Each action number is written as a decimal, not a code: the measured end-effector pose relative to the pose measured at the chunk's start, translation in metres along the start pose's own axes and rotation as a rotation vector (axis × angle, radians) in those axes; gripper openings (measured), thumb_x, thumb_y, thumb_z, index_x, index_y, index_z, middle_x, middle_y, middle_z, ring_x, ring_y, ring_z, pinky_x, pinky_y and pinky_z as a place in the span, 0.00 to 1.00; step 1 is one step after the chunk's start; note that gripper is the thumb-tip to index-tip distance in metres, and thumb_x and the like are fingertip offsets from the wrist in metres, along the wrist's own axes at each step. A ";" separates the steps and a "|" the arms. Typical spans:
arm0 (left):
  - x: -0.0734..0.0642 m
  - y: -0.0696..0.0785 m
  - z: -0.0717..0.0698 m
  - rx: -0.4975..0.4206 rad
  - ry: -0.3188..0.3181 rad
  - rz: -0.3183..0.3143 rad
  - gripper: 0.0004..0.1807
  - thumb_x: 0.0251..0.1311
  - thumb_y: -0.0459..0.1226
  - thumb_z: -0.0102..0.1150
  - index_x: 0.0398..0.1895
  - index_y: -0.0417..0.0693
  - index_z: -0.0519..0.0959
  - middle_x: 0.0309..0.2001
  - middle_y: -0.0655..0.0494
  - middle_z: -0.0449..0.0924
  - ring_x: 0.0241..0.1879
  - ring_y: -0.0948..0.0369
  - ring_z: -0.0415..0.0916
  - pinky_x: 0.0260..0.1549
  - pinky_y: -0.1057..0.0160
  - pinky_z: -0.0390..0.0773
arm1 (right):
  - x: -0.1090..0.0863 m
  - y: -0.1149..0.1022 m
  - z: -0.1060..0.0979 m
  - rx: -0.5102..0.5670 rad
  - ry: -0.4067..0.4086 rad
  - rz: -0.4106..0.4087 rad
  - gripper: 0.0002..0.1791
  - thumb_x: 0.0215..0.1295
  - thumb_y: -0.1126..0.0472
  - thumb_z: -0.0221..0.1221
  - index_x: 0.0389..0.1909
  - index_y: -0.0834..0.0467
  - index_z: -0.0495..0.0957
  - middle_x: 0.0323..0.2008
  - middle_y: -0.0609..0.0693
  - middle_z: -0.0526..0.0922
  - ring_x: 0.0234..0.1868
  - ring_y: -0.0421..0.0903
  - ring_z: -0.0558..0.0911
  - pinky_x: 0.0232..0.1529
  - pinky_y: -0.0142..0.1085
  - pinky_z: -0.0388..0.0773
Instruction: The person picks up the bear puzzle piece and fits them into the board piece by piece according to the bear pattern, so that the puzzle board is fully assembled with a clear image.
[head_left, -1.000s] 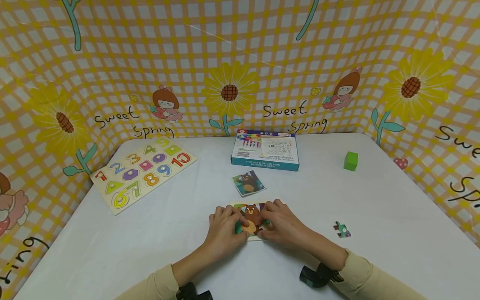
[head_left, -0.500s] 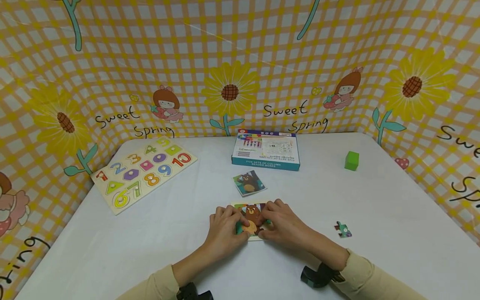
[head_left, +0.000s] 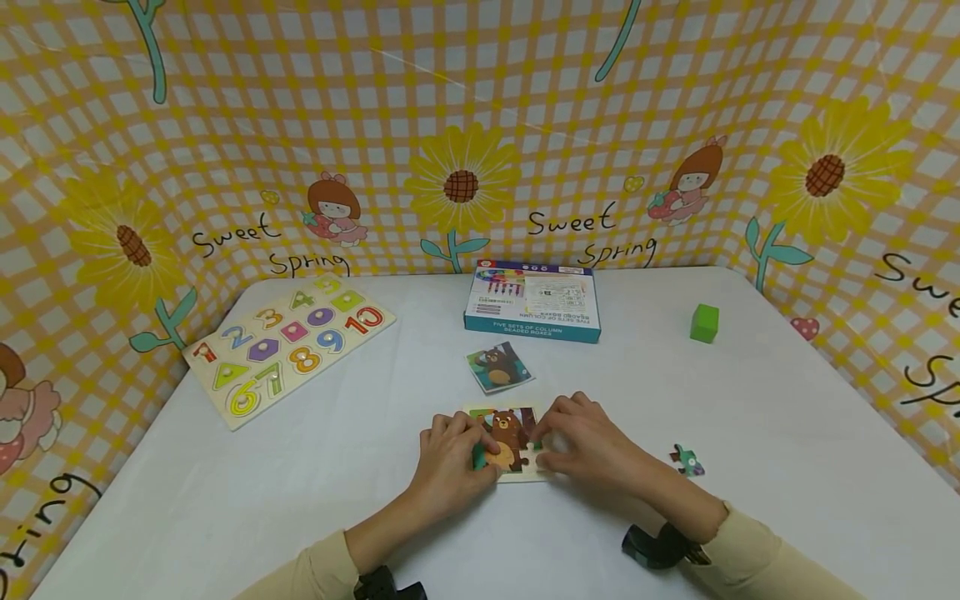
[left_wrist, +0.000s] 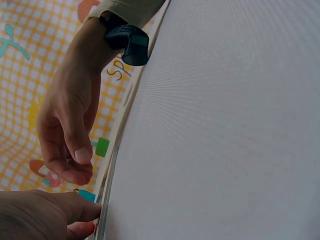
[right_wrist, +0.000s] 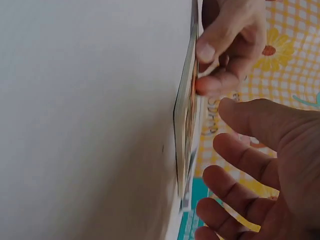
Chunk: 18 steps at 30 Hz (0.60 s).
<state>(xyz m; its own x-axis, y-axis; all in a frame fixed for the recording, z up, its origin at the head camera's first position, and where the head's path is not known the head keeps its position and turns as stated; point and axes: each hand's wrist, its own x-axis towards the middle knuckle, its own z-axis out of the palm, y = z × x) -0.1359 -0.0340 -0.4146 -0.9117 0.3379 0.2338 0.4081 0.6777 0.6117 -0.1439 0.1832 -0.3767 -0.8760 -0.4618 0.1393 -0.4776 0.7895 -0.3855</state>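
A small bear jigsaw puzzle (head_left: 506,427) lies in a pale tray in front of me in the head view. Bare cream tray shows at its lower right corner. My left hand (head_left: 450,454) holds the puzzle's left side, thumb at the near edge and a fingertip on the bear. My right hand (head_left: 588,437) hovers at the puzzle's right side; in the right wrist view its fingers (right_wrist: 240,155) are loosely spread with nothing between them. A loose teal jigsaw piece (head_left: 687,460) lies on the table, to the right of my right hand.
Behind the puzzle lies a bear picture card (head_left: 498,367), then a boxed bead set (head_left: 531,302). A wooden number board (head_left: 288,346) is at the left, a green block (head_left: 704,323) at the back right. Checked cloth (head_left: 375,108) surrounds the white table.
My right hand has lifted off the puzzle and shifted a little right, uncovering the cream corner. The left hand stays where it was.
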 end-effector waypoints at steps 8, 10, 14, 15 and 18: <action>0.000 0.000 0.001 -0.003 0.011 0.007 0.04 0.46 0.39 0.64 0.28 0.56 0.80 0.40 0.60 0.74 0.43 0.60 0.60 0.43 0.54 0.58 | -0.013 0.016 -0.014 -0.014 0.031 0.067 0.11 0.47 0.55 0.70 0.33 0.49 0.82 0.36 0.44 0.78 0.42 0.43 0.67 0.43 0.41 0.64; 0.000 0.000 0.001 -0.004 0.012 0.009 0.04 0.46 0.39 0.64 0.28 0.56 0.80 0.40 0.60 0.74 0.43 0.60 0.60 0.43 0.55 0.58 | -0.017 0.021 -0.017 -0.020 0.049 0.076 0.11 0.47 0.56 0.70 0.33 0.49 0.82 0.36 0.43 0.78 0.42 0.43 0.67 0.43 0.41 0.64; 0.000 0.000 0.001 -0.005 0.010 0.008 0.05 0.46 0.39 0.64 0.28 0.56 0.80 0.40 0.60 0.73 0.43 0.60 0.60 0.43 0.55 0.58 | -0.027 0.032 -0.026 -0.026 0.070 0.093 0.11 0.47 0.56 0.70 0.33 0.50 0.82 0.36 0.43 0.77 0.42 0.43 0.67 0.42 0.40 0.63; 0.000 -0.001 0.001 -0.006 0.008 0.007 0.05 0.46 0.39 0.64 0.28 0.56 0.80 0.40 0.60 0.73 0.43 0.60 0.60 0.43 0.55 0.58 | -0.030 0.035 -0.028 -0.029 0.072 0.102 0.11 0.47 0.56 0.70 0.33 0.50 0.81 0.36 0.43 0.77 0.42 0.43 0.67 0.42 0.40 0.63; 0.000 0.000 0.001 -0.010 0.002 0.000 0.05 0.46 0.39 0.64 0.28 0.56 0.81 0.40 0.59 0.73 0.43 0.60 0.60 0.43 0.54 0.58 | -0.037 0.043 -0.035 -0.041 0.069 0.136 0.11 0.48 0.56 0.69 0.34 0.50 0.82 0.37 0.44 0.78 0.43 0.45 0.68 0.42 0.41 0.64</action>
<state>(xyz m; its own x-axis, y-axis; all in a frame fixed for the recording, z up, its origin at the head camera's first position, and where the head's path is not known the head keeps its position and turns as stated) -0.1365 -0.0338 -0.4152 -0.9119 0.3366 0.2347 0.4072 0.6712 0.6194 -0.1341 0.2485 -0.3664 -0.9345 -0.3222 0.1514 -0.3558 0.8592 -0.3676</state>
